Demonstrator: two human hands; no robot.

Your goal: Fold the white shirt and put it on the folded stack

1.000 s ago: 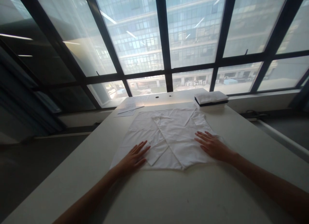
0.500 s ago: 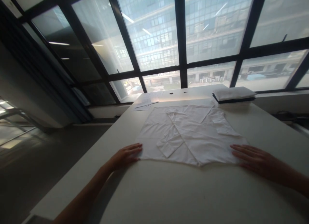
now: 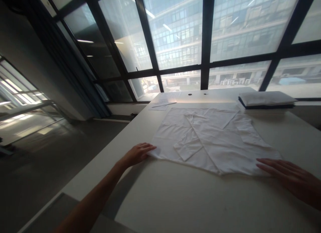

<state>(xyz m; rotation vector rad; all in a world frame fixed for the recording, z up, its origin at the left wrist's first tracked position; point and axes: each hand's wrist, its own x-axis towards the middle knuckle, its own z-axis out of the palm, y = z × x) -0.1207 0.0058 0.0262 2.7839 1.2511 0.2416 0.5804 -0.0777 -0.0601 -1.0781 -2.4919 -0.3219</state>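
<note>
A white garment (image 3: 220, 139) lies spread on the white table (image 3: 175, 199), its sleeves folded in across its front. At its near left corner, my left hand (image 3: 140, 153) has its fingers pressed together on the cloth edge, which lifts a little there. My right hand (image 3: 288, 174) lies flat on the near right part of the garment, fingers stretched out and holding nothing.
Beyond the garment at the right is a stack of folded white and dark cloth (image 3: 267, 99). Papers (image 3: 162, 105) lie at the table's far left. Large windows (image 3: 175, 35) stand behind, with a dark curtain (image 3: 65, 55) on the left.
The view has turned left, so the table and garment appear further right. My left hand has gone from flat with spread fingers to closed on the garment's corner. My right hand stays on the cloth.
</note>
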